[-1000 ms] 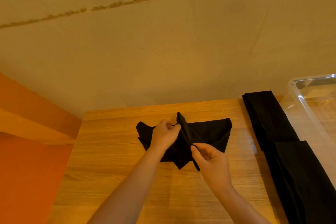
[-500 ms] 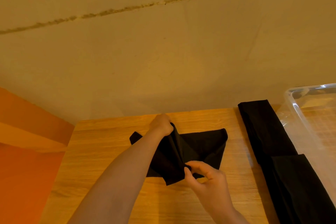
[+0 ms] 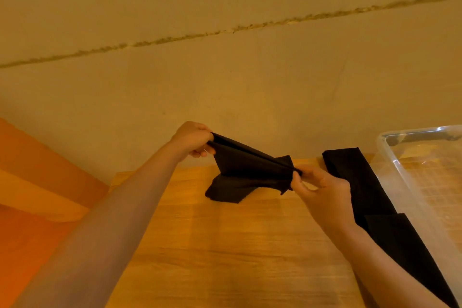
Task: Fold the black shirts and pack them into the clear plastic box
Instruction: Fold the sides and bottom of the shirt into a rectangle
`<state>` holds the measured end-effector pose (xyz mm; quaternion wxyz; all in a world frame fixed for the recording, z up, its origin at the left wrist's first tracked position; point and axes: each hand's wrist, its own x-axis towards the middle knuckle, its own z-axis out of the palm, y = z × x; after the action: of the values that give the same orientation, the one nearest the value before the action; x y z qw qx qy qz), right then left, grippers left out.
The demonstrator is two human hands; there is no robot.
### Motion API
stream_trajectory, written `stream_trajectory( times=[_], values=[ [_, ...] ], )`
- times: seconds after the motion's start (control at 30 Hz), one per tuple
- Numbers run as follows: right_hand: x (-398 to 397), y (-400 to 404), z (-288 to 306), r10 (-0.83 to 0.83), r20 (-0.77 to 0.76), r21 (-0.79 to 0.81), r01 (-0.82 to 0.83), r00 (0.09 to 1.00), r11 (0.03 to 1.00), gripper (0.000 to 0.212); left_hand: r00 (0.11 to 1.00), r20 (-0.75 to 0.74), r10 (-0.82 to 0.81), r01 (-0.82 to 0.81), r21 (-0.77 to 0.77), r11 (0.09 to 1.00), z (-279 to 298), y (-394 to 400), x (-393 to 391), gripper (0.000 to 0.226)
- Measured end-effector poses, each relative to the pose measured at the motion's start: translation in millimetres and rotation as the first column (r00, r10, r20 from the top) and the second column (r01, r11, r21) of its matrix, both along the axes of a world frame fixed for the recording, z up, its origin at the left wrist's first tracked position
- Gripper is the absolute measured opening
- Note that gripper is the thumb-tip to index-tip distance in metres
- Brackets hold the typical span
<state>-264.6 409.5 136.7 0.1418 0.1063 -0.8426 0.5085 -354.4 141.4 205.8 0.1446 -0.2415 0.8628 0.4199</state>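
Both hands are on the cloth. The left hand (image 3: 192, 138) has its fingers curled around the far upper end of the small black fabric shirt (image 3: 246, 170), a closed grip on a bunched edge, raised above the wooden counter (image 3: 225, 245). The right hand (image 3: 318, 188) pinches the other end between thumb and fingertips, lower and nearer the body, close to the counter's surface.

Between the two grips the top edge runs taut, a straight doubled line slanting from upper left down to lower right. That line is the shirt's long axis right now: far-left high, near-right low. Below it the rest hangs slack, and the bottom flap drags on the counter, spilling leftward under the left hand.

Outward from there: just past the right hand lie the long dark folded garments (image 3: 370, 197) in a strip along the counter's right side, and touching or just beside them stands the clear plastic box (image 3: 390, 155), open-topped, its inside hard to read through glare.

So the box lies to the right of both grips, and the right hand is the nearer. By my reckoning the fold isn't finished yet; laying that taut edge flat comes first.
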Motion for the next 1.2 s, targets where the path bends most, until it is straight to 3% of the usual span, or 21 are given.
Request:
stream_trajectory(
  times=[0.13, 0.23, 0.37, 0.63, 0.77, 0.9, 1.07, 1.2],
  values=[
    [-26.4, 1.3, 25.8, -0.047, -0.096, 0.056, 0.053, 0.994, 0.997, 0.018, 0.991, -0.082, 0.104, -0.103, 0.019, 0.994, 36.4, 3.4, 11.8, 0.025],
    [-31.4, -4.0, 59.2, -0.049, -0.095, 0.026, 0.052, 0.994, 0.998, 0.017, 0.973, -0.153, 0.171, -0.144, 0.172, 0.974, 66.3, -4.4, 25.3, 0.025],
    [-36.1, -8.1, 100.6, -0.042, -0.069, 0.031, 0.044, 0.997, 0.999, 0.012, 0.974, -0.138, 0.179, -0.117, 0.370, 0.921, 98.0, -18.8, 49.8, 0.012],
    [-35.5, -24.8, 128.6, 0.056, -0.048, 0.034, -0.054, 0.997, 0.998, 0.010, 0.964, -0.136, 0.228, -0.127, 0.518, 0.846, 115.6, -45.9, 87.4, 0.010],
    [-36.9, -31.6, 131.9, 0.087, -0.006, 0.021, -0.087, 0.996, 0.996, 0.010, 0.981, -0.129, 0.145, -0.060, 0.509, 0.859, 118.8, -60.3, 100.5, 0.012],
    [-41.0, -33.2, 133.1, 0.126, 0.044, 0.022, -0.127, 0.991, 0.992, 0.009, 0.984, -0.166, -0.064, 0.128, 0.413, 0.902, 118.1, -74.9, 113.2, 0.042],
    [-53.2, -36.7, 131.6, 0.179, 0.083, 0.114, -0.188, 0.980, 0.976, 0.008, 0.960, -0.270, -0.072, 0.113, 0.141, 0.984, 102.7, -77.7, 106.6, 0.022],
    [-82.1, -40.9, 132.4, 0.189, 0.134, 0.257, -0.219, 0.973, 0.941, 0.007, 0.933, -0.350, -0.084, 0.061, -0.075, 0.995, 89.5, -79.6, 84.3, 0.018]
  ],
)
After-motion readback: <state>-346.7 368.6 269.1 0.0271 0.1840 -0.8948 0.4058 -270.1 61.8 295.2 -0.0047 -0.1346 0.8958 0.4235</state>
